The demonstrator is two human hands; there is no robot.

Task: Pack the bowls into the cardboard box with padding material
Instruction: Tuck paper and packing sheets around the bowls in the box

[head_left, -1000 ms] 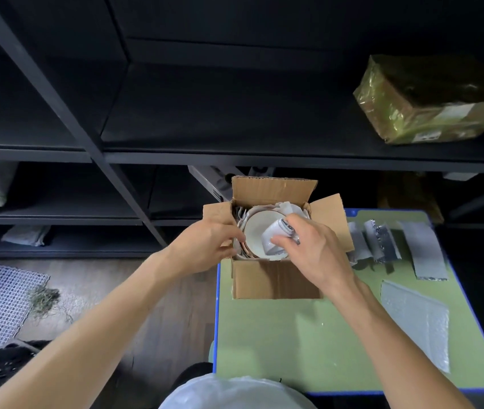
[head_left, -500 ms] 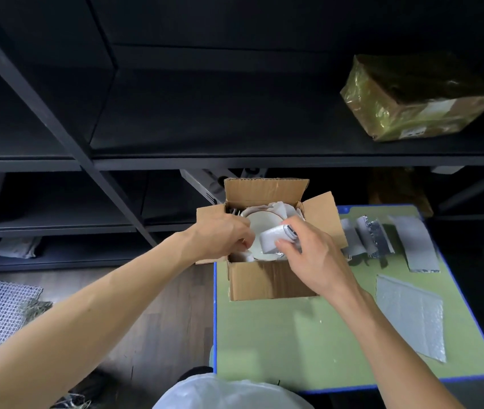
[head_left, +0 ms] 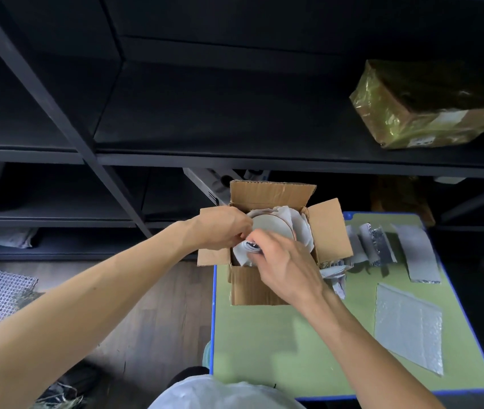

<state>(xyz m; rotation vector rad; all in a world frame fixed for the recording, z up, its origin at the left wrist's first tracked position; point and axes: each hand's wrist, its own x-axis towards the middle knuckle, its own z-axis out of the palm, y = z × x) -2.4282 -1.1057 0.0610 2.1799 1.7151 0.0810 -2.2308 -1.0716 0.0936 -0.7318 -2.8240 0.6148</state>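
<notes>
An open cardboard box (head_left: 252, 290) stands on the left part of a green table (head_left: 279, 343). Inside it lies a white bowl (head_left: 267, 227) with white padding sheets (head_left: 299, 228) around its rim. My right hand (head_left: 285, 267) grips a rolled piece of padding (head_left: 245, 252) at the box's near left corner. My left hand (head_left: 223, 228) reaches over the left flap and pinches the same padding roll beside the bowl. The bowl's lower part is hidden behind both hands.
More padding strips (head_left: 376, 243) and a grey strip (head_left: 417, 252) lie on the table right of the box, with a bubble-wrap sheet (head_left: 409, 323) nearer me. Dark shelves (head_left: 234, 154) rise behind, holding a wrapped parcel (head_left: 423, 107). Wooden floor (head_left: 152, 305) lies left of the table.
My right hand has carried the padding roll from over the bowl down to the box's near left corner. My left hand has closed in on it.
</notes>
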